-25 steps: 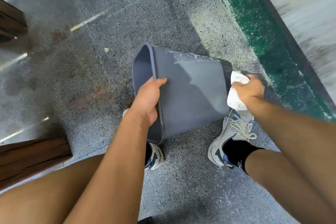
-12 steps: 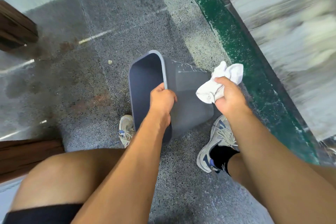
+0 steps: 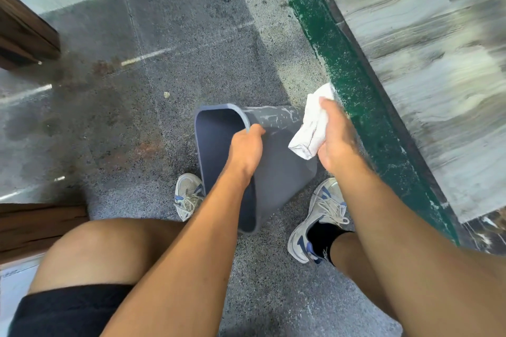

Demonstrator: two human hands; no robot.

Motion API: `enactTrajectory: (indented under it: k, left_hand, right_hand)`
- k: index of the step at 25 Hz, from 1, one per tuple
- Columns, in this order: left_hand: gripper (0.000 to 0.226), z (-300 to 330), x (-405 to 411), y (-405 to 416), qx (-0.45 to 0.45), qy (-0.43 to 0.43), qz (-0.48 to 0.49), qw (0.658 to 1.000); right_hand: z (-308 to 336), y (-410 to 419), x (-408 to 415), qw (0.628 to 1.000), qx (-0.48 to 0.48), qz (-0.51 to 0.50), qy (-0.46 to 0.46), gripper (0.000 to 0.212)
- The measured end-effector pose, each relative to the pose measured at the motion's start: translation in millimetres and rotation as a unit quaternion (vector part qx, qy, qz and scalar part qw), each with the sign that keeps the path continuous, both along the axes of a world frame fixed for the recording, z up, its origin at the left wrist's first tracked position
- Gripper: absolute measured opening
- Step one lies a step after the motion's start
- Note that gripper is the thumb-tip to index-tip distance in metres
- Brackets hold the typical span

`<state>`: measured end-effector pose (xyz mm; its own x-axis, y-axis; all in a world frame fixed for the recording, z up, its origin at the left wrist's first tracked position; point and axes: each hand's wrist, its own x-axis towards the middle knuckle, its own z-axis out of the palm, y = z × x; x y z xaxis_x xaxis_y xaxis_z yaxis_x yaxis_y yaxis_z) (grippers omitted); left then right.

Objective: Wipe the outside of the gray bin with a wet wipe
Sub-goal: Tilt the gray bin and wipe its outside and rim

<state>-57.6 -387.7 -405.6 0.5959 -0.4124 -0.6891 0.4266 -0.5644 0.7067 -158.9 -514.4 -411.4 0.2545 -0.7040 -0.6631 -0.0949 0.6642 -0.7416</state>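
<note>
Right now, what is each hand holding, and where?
Left hand grips the gray bin by its rim; right hand holds the bunched wet wipe.

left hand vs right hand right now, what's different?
The left hand grips the rim of the gray bin, holding it tipped on its side; the right hand holds a bunched white wipe. The left hand sits at the open mouth; the right is over the outer wall, nearer the base. Both are bare and both are holding something.

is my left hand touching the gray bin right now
Touching. The head view shows the left hand gripping the gray bin at its rim, thumb on the outer wall.
</note>
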Motion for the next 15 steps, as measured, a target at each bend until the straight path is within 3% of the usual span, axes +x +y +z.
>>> enactTrajectory:
  k: [2,3,5,7,9,11,15]
  left_hand:
    - [0.012,3,-6,-4,-0.026,0.026,0.009,0.999]
    - [0.020,1,-5,-5,-0.044,0.055,0.032,0.997]
    - [0.033,-4,1,-5,-0.098,0.128,0.089,0.983]
    - [0.033,-6,7,-4,-0.148,0.148,0.127,0.970]
    - [0.052,-7,11,-4,-0.161,0.141,0.130,0.968]
    - [0.059,-10,11,-5,-0.154,0.125,0.132,0.971]
    - [0.054,-8,10,-8,-0.165,0.141,0.111,0.970]
  right_hand:
    - [3,1,2,0.995,0.037,-0.026,-0.090,0.029]
    - [2,3,5,0.994,0.029,-0.030,-0.097,0.026]
    - [-4,11,9,0.997,-0.027,0.003,-0.066,0.025]
    - [-12,25,12,0.987,-0.119,0.104,-0.010,0.047]
    - [-15,40,19,0.965,-0.195,0.166,0.057,0.064]
    - [-11,54,29,0.953,-0.243,0.168,0.071,0.065]
    - [-15,75,48,0.907,-0.345,0.201,0.137,0.060]
